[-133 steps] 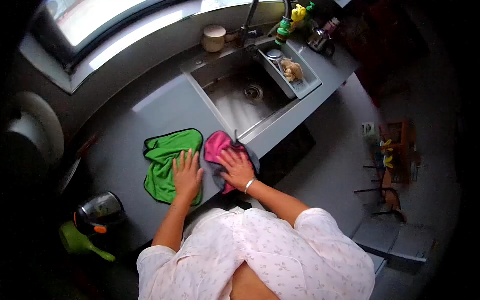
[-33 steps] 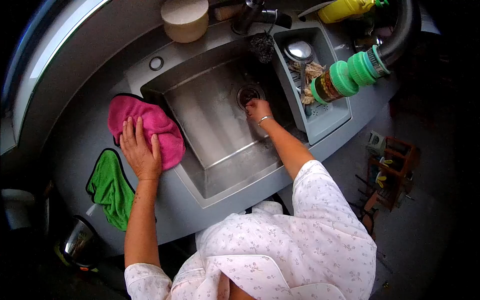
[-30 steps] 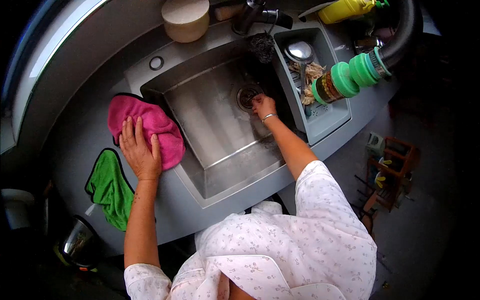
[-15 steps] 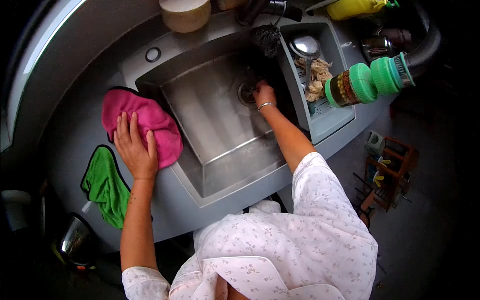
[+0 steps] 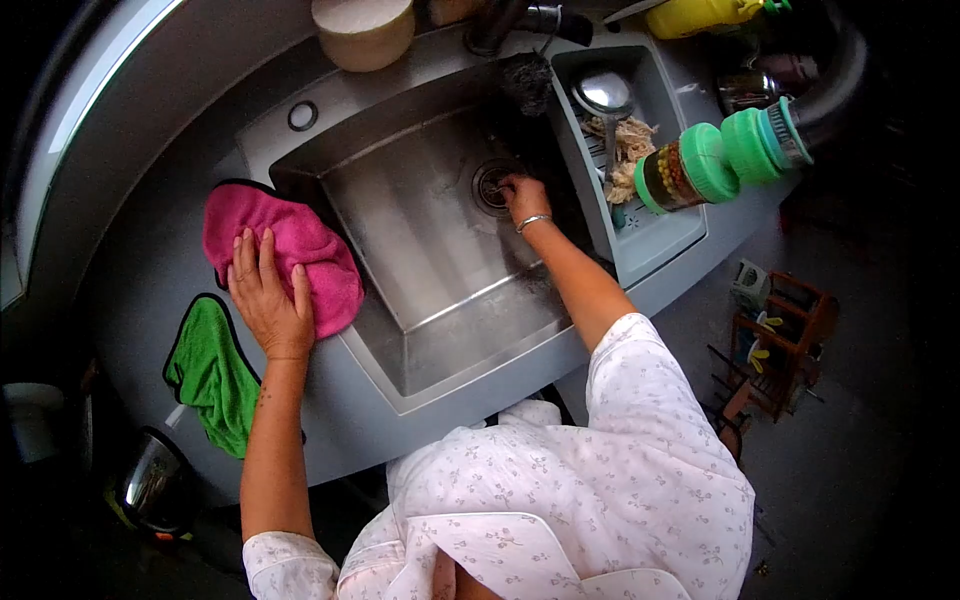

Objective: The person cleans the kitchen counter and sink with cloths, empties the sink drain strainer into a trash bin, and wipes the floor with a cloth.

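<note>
My left hand lies flat with fingers spread on a folded pink cloth at the left rim of the steel sink. A green cloth with dark edging lies beside that forearm. Inside the sink, my right hand, with a bracelet at the wrist, reaches to the round drain. Its fingers are bent together at the drain's right edge. What they pinch, if anything, is too small to make out.
Right of the sink, a grey drainer tray holds a ladle and a tan fibrous scrubber. A green-capped faucet filter hangs over it. A dark mesh scrubber hangs at the back; a round pale container stands behind.
My right hand has shifted slightly toward me at the drain, showing more of the drain opening. My left hand stays on the pink cloth. The view has shifted a little.
</note>
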`<act>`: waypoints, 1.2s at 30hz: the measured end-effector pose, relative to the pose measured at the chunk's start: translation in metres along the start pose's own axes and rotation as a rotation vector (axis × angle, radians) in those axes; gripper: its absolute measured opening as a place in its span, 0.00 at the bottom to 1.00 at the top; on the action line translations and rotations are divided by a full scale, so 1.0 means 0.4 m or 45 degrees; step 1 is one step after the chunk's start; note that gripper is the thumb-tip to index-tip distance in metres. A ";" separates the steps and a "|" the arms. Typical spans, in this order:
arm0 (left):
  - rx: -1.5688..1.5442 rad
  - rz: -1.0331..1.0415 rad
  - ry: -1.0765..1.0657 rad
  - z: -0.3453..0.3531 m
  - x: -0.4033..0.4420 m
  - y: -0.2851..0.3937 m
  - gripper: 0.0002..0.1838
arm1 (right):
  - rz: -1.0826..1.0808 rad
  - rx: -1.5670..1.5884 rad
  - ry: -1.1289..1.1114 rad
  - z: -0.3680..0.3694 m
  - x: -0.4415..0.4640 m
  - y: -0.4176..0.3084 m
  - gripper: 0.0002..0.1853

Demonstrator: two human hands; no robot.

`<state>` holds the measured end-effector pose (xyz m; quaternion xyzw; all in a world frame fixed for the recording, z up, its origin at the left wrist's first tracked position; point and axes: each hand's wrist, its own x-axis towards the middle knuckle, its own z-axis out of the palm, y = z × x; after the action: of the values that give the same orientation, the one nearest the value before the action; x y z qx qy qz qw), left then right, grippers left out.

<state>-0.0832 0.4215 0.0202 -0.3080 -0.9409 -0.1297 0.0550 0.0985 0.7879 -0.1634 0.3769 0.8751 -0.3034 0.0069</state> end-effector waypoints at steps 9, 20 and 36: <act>-0.021 0.014 0.055 -0.001 -0.002 0.002 0.29 | 0.215 0.401 -0.064 -0.195 -0.100 -0.172 0.07; -0.052 0.030 0.128 0.012 -0.014 -0.011 0.28 | 0.101 0.559 -0.141 -0.268 -0.367 -0.248 0.07; -0.811 0.621 -0.001 -0.109 -0.126 0.200 0.18 | 0.026 0.641 -0.117 -0.319 -0.557 -0.404 0.07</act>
<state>0.0058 0.4430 0.0697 -0.5240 -0.7530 -0.3977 -0.0145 0.1783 0.6244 0.0791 0.3614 0.7669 -0.5284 -0.0445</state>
